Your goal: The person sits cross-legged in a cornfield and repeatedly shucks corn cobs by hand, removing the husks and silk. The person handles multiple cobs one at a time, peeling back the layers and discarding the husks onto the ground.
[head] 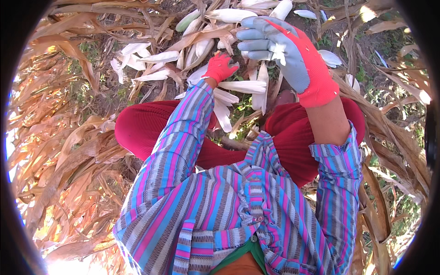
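Note:
My left hand (222,67), in a red and grey work glove, reaches low over a heap of pale corn husks (202,48); whether it grips anything there cannot be told. Raised higher and nearer the camera, my right hand (285,55) wears a matching glove, with its grey palm side in view and the fingers stretched out to the left. Nothing shows in it. Beneath and beside the hands lie loose white husk leaves (244,87). A husk-covered corn ear (231,15) rests beyond them, near a greenish one (187,20).
Dry corn stalks and leaves (68,165) are heaped along the left side. More dry stalks (395,137) run down the right. My bent legs in dark red trousers (147,127) frame the near ground, where a patch of green weeds (242,113) grows.

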Available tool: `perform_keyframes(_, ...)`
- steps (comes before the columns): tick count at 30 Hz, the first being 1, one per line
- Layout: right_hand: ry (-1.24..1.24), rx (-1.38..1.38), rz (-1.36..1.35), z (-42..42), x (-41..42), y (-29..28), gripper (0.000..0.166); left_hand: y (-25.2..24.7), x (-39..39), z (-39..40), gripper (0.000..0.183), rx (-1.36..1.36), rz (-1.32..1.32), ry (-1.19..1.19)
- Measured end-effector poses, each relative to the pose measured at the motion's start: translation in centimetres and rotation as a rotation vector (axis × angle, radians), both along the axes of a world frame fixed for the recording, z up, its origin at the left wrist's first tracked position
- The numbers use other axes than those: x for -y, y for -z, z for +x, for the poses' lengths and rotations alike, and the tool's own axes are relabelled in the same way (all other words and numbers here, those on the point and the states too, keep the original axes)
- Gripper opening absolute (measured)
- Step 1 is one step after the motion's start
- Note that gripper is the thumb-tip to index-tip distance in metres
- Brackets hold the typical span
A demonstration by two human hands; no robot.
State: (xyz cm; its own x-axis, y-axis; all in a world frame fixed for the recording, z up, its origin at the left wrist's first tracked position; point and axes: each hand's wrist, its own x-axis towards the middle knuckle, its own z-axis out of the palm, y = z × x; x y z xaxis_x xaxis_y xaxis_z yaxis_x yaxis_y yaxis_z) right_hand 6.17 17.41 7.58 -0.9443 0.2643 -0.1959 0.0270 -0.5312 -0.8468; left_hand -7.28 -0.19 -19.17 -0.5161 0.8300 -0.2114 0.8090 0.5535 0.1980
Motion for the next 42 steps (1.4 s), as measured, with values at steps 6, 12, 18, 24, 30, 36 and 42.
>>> perform_keyframes(6,-0.08,0.033,-0.006,-0.2,1.2,-1.3,0.038,4.2,3.5,-3.0,0.044,0.276,0.107,-0.747)
perform_keyframes(12,-0.064,0.059,0.028,0.2,1.0,-2.1,0.04,5.8,3.7,-3.4,0.042,0.392,0.007,-0.849)
perform_keyframes(18,-0.053,0.117,-0.046,0.0,1.3,-1.5,0.038,5.9,1.6,3.0,0.041,0.452,-0.21,-0.547)
perform_keyframes(24,-0.055,0.073,-0.06,-0.3,1.3,-0.9,0.037,5.6,3.2,0.6,0.043,0.64,-0.126,-0.719)
perform_keyframes(30,-0.037,0.088,-0.12,0.1,1.4,-1.6,0.033,2.9,3.4,-1.8,0.045,1.198,0.101,-0.953)
perform_keyframes(36,-0.077,0.1,-0.137,0.4,1.7,-1.4,0.032,-0.6,-2.0,-4.1,0.049,1.731,0.402,-0.965)
perform_keyframes(42,-0.066,0.013,-0.095,0.4,1.0,-0.6,0.032,-9.8,-8.4,-9.0,0.05,1.531,1.026,-0.622)
